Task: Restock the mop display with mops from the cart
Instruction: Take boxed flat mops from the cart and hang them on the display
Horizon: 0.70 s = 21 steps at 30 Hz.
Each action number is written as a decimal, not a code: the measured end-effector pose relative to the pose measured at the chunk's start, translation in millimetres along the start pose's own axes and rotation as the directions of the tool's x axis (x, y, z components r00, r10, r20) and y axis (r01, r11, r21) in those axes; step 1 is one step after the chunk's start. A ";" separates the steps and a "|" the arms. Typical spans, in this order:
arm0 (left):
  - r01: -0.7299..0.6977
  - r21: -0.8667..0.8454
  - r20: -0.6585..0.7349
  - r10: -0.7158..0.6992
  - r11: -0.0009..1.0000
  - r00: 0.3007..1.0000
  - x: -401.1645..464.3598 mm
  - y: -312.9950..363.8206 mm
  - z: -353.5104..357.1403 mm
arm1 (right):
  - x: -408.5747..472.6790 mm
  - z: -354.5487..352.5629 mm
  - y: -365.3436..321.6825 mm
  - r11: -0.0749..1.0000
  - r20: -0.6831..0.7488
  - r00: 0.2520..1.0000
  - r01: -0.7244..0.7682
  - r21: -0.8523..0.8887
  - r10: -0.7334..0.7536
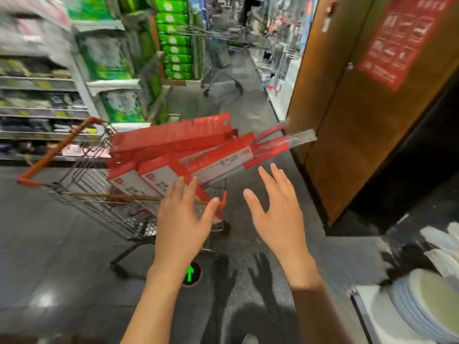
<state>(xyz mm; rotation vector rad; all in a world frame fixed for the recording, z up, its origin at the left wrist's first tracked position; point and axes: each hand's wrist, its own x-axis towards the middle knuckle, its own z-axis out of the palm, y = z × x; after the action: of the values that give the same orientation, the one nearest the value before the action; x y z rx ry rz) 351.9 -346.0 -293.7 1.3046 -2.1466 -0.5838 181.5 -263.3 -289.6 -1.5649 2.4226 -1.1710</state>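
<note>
Grey shop-aisle flooring (62, 256) carries a wire shopping cart with orange handle and trim (99, 194), across whose rim lie the long red-and-white boxed mops (178, 155), their clear-sleeved red handles (280, 141) jutting out past the cart's far side toward a brown wooden panel (347, 120). Three boxes can be counted with fair confidence, stacked askew, the topmost tilted; motion blur leaves any further ones uncertain. Left hand (182, 217) and right hand (278, 209) both hover just short of the near box ends, fingers spread and straight, gripping nothing; the left fingertips overlap the nearest carton in view, though contact cannot be confirmed. Judged by shape, each package should be light but long and stiff, prone to swing or catch on shelving, so a two-handed hold near mid-length on the cardboard, not on the slippery sleeve, seems advisable. Beyond stand blurred shelves of green packaged goods (173, 40), and at lower right one stack of pale plates (427, 309).
</note>
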 end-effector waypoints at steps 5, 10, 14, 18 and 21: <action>0.118 -0.002 -0.049 -0.118 0.993 0.992 58.8 -18.0 11.7 | 67.5 38.1 3.4 0.992 0.088 0.993 0.065 0.105 -0.075; 0.233 -0.058 -0.114 -0.238 0.971 0.964 107.6 -41.7 16.8 | 133.2 80.9 2.6 0.974 0.189 0.967 0.137 0.179 -0.171; 0.331 -0.127 -0.146 -0.348 0.935 0.926 128.0 -79.9 20.5 | 167.6 129.0 -7.1 0.951 0.258 0.934 0.184 0.248 -0.248; 0.420 -0.263 -0.092 -0.456 0.868 0.885 150.0 -119.5 24.2 | 192.8 187.3 -17.4 0.947 0.373 0.886 0.184 0.262 -0.276; 0.499 -0.342 -0.040 -0.542 0.797 0.839 173.5 -153.9 31.2 | 212.2 230.0 -22.2 0.965 0.467 0.855 0.130 0.228 -0.226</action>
<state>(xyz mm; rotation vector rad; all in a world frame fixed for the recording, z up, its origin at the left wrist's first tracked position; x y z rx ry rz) 367.7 -566.0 -371.8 1.6948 -1.4827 -0.9856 185.9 -567.6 -365.6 -1.7882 1.8222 -0.8517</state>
